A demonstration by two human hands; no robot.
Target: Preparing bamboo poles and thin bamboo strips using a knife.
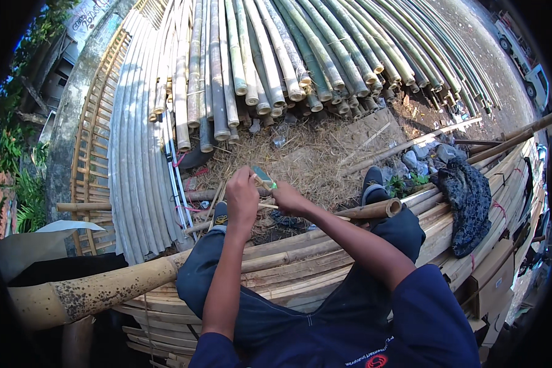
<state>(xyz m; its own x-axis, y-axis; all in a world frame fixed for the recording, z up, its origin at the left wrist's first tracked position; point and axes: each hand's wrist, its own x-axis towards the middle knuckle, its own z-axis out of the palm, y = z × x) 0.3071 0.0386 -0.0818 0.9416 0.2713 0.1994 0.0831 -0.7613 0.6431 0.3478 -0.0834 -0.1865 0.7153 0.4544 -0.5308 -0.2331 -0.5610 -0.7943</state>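
In front of my knees, my left hand (243,197) is closed round a thin pale bamboo strip (262,182). My right hand (290,198) comes close from the right, fingers wrapped round what looks like a knife (260,174). Its flat blade looks greenish and lies against the strip between both hands; a bit of bright green shows at my right fingers. The knife's handle is hidden in my grip. Below the hands, dry shavings (306,150) cover the ground.
I sit astride split bamboo slats (294,270), a thick bamboo pole (116,288) at my left. Long bamboo poles (251,61) are stacked ahead. Grey corrugated sheets (138,159) and a bamboo ladder (92,141) lie left. Dark patterned cloth (466,205) and stones (420,156) are right.
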